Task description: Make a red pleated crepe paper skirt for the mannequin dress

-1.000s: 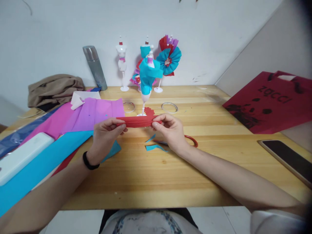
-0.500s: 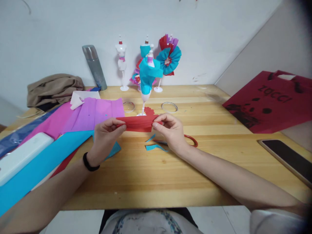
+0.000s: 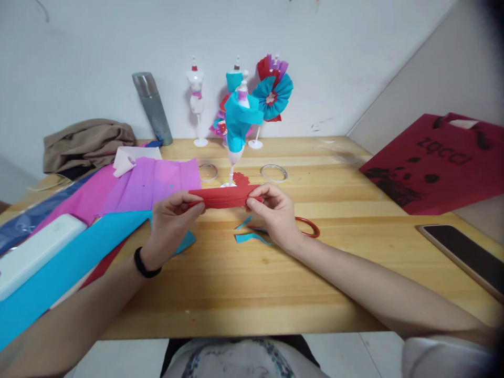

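Note:
A folded strip of red crepe paper [image 3: 226, 196] is stretched level between my two hands above the table. My left hand [image 3: 172, 220], with a black band at the wrist, pinches its left end between thumb and fingers. The right end is pinched by my right hand [image 3: 277, 212]. Just behind the strip stands a small white mannequin [image 3: 235, 156] wrapped in blue crepe paper [image 3: 238, 123]. Red-handled scissors [image 3: 309, 227] lie partly hidden behind my right hand. Blue paper scraps [image 3: 252, 238] rest on the wood below the strip.
Purple crepe paper [image 3: 157, 184], a blue sheet [image 3: 79, 262] and a white case [image 3: 39, 254] lie at left. Tape rolls [image 3: 274, 173] sit behind my hands. Several dressed mannequins, a grey flask [image 3: 153, 107], a red bag [image 3: 437, 163] and a phone [image 3: 464, 257] stand or lie around.
The red paper's lower flap has been folded up, so the strip looks narrower. Both hands keep their pinch in nearly the same place.

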Demonstrator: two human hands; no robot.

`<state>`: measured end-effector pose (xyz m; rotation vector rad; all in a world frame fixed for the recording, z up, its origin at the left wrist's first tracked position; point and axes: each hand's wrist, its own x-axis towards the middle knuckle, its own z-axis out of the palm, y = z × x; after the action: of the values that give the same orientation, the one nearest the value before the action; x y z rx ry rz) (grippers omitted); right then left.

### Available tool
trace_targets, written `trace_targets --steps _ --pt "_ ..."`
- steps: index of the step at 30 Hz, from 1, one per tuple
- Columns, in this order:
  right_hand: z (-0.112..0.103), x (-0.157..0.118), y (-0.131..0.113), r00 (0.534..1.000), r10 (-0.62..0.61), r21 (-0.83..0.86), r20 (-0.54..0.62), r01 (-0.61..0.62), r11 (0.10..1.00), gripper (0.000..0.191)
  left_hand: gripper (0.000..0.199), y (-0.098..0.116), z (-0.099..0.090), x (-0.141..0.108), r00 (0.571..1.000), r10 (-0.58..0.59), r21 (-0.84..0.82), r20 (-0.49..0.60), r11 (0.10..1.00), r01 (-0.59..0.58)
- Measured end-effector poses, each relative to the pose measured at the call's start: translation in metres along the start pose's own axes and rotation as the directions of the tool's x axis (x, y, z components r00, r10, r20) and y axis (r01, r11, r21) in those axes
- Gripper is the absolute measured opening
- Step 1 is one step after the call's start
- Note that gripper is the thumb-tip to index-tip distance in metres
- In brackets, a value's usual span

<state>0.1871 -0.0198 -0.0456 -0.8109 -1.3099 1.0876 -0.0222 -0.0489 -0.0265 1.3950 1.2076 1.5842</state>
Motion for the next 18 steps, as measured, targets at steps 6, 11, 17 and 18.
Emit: trace_targets --steps 6,11,17,18 --pt "0.0003 -0.0010 0.0016 1.000 -0.005 0.028 0.014 0.005 1.000 0.019 0.005 -0.0028 -0.0016 0.0019 0.999 0.023 -0.009 -0.024 1.000 -0.023" --pt "0.0001 0.0010 0.0029 1.000 -0.028 -0.051 -0.012 0.027 0.998 0.022 0.005 -0.0033 -0.0017 0.0021 0.999 0.029 -0.005 -0.043 1.000 -0.029" --pt "-0.0009 0.0014 0.0033 0.999 -0.030 -0.082 0.020 0.032 0.996 0.019 0.005 -0.0033 -0.0019 0.0020 0.999 0.037 -0.008 -0.028 0.999 -0.038" --pt "-0.0010 0.0012 0.0033 0.999 -0.035 -0.079 0.032 0.038 0.996 0.018 0.004 -0.0032 -0.0020 0.0022 0.999 0.041 -0.006 -0.030 0.999 -0.041"
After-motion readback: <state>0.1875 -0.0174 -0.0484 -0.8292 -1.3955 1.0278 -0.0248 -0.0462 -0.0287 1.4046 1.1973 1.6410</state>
